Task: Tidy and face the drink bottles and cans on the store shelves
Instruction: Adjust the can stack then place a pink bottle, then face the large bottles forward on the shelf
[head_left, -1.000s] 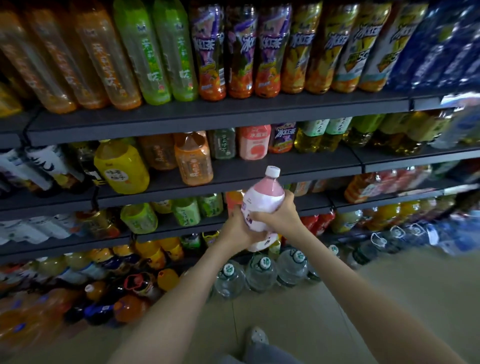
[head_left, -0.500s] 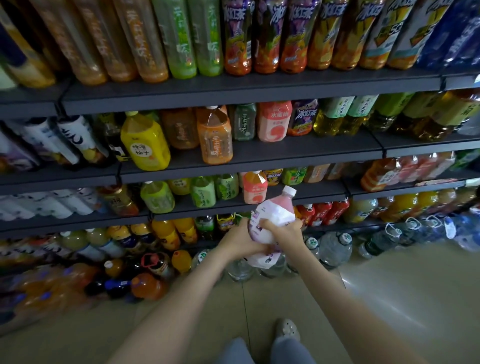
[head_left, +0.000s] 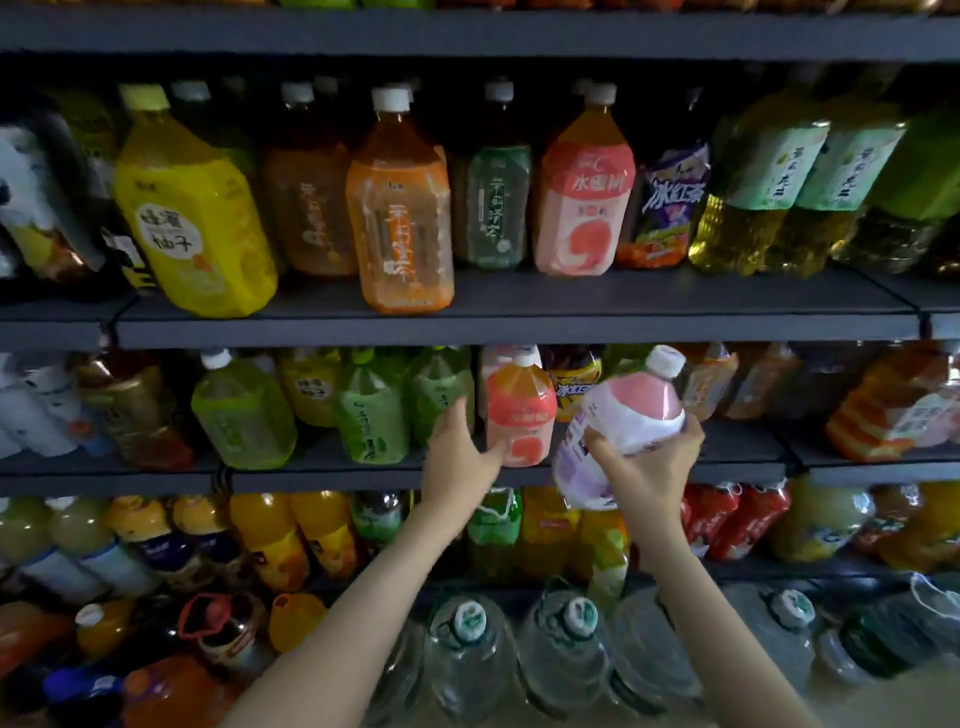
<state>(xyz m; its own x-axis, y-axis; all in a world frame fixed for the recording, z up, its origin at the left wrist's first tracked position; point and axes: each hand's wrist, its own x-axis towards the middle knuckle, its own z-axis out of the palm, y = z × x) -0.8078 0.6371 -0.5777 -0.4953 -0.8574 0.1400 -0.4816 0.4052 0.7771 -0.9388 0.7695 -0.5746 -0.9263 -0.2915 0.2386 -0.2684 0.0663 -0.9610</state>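
My right hand (head_left: 649, 470) grips a pink and white bottle (head_left: 631, 410) with a white cap, tilted to the right, in front of the middle shelf (head_left: 332, 475). My left hand (head_left: 457, 457) is on a coral-labelled bottle (head_left: 519, 410) that stands at that shelf's front edge. The thumb lies across the bottle's lower front and the fingers curl round its left side. Green tea bottles (head_left: 371, 415) stand just left of that hand.
The shelf above (head_left: 519, 327) carries large yellow (head_left: 192, 208), orange (head_left: 400, 208) and pink (head_left: 584, 202) bottles. Below are juice bottles (head_left: 270, 535) and red bottles (head_left: 737, 514). Big water jugs (head_left: 467, 654) line the floor.
The view has moved closer and lower along the shelves. My left hand let go of the pink and white bottle and took hold of the coral-labelled bottle on the shelf. My right hand still holds its bottle.
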